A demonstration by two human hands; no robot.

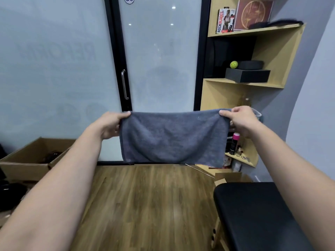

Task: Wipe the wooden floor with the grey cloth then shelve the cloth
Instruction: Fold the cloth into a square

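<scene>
The left hand (110, 125) pinches the cloth's (172, 138) upper left corner between thumb and curled fingers, and the right hand (241, 122) pinches the upper right corner the same way, so the cloth hangs stretched between them, in the air above the floor (145, 201). Whether wiping is done cannot be told; held taut and flat like this, it looks ready for folding before shelving, a judgement only. The next move would call for bringing the two corners together without letting the sagging lower edge twist. Left of the left hand sits an open cardboard box (27, 163). The cloth is soft grey terry, rectangular, limp. The floor below is smooth wood-grain plank. Beyond the right hand stands a pale wooden shelf (243, 84); below it, a black padded bench (257, 214).
</scene>
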